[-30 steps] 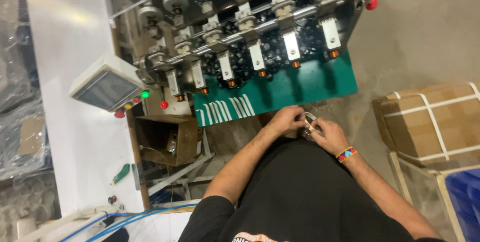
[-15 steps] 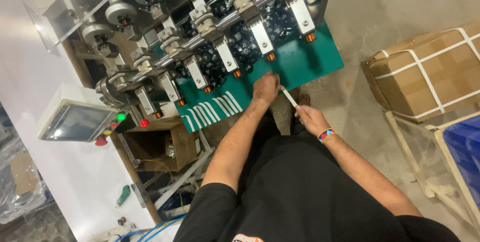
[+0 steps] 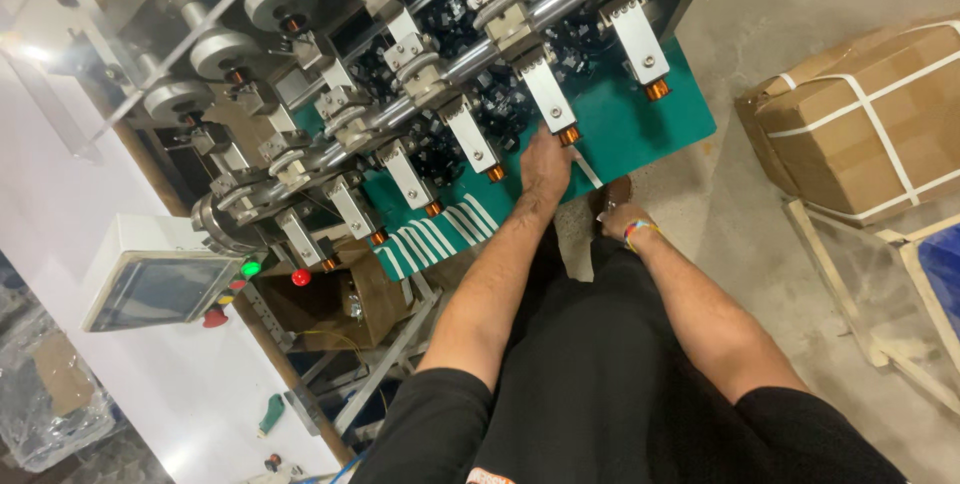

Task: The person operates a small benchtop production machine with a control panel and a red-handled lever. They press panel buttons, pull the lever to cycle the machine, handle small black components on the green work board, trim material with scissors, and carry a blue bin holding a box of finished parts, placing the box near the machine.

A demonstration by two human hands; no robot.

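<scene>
Concrete floor, green bench plate (image 3: 640,129), row of winding heads on it. A second ago both your hands were together down at your lap; now your left hand (image 3: 545,166) has gone up to a copper-wound bobbin (image 3: 568,135), fingers loosely curled at it, can't tell if gripping. Your right hand (image 3: 615,216) has dropped below the plate edge, the thin white strip (image 3: 588,170) just above it; grip's hidden.

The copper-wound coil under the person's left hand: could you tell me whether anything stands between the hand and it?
Nothing visible does. The left hand already reaches the copper coil at the tip of its metal arm; its fingertips seem to touch it.
</scene>
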